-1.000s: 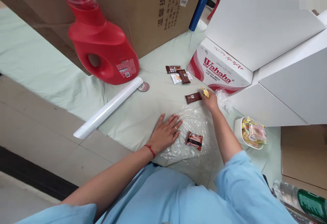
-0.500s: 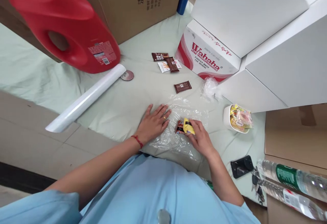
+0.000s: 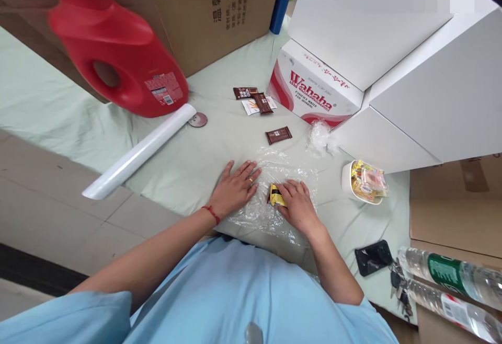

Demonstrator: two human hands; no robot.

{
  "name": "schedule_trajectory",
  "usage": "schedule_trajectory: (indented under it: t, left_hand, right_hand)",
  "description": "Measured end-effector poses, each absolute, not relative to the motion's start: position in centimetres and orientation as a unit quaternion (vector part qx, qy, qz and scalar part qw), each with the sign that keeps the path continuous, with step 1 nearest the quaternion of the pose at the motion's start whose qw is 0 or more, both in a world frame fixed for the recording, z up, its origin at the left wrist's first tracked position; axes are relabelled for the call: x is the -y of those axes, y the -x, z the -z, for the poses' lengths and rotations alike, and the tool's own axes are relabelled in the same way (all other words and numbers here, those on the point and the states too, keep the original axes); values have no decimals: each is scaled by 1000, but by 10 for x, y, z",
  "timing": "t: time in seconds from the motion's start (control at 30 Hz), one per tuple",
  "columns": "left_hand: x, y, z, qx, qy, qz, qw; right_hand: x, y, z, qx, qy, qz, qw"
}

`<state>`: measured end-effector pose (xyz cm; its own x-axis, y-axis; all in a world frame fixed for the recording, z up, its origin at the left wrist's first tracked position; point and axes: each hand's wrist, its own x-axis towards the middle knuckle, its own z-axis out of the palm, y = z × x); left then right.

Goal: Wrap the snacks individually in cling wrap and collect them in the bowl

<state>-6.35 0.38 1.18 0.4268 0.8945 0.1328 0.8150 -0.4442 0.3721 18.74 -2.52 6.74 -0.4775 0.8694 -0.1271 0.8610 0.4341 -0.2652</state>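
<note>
My left hand (image 3: 234,187) lies flat with fingers stretched out, its fingertips at the left side of a crinkled clear plastic sheet (image 3: 262,216). My right hand (image 3: 300,205) rests over the sheet's middle, thumb and index finger around a small yellow wrapped snack (image 3: 276,194) with a dark band. A red-brown wrapper edge peeks out at its left; the rest of that packet is covered. Beyond the sheet lies a brown wrapped bar (image 3: 278,135). Farther off, two more brown packets, one a wrapped bar (image 3: 263,103), overlap a white packet (image 3: 250,106).
A white tub (image 3: 346,182) of snacks stands at right, near a black phone-like object (image 3: 373,258), keys (image 3: 400,284) and water bottles (image 3: 445,271). A white roll (image 3: 139,153), red jug (image 3: 129,67) and round disc (image 3: 198,119) are left. A Wahaha box (image 3: 314,90) and crumpled plastic (image 3: 319,136) sit behind.
My right hand has moved slightly left and lowered the yellow snack over the red-brown packet, covering most of it. My left hand stays in place. The view has shifted a little.
</note>
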Motion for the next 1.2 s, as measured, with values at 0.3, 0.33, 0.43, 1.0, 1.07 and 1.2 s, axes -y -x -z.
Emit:
schedule_trajectory:
  t: [0.3,0.33,0.43,1.0,1.07,1.2]
  left_hand:
    - [-4,63,-13,-512,-834,-153,134]
    - [-4,63,-13,-512,-834,-156,135]
    - [-4,63,-13,-512,-832,-168,135]
    - [-3,63,-11,-511,-834,-165,125]
    - [-3,63,-11,-511,-834,-168,123]
    - [-3,64,-11,-508,-835,-171,125]
  right_hand:
    - [21,-189,-64,835,531,-134,48]
    - [19,-187,-65,836,530,-131,54]
    - [13,-178,-64,841,523,-125,55]
    - [7,-169,-61,819,544,-177,47]
    - [7,-165,-59,821,544,-170,36]
    - [10,-169,-60,817,552,-161,36]
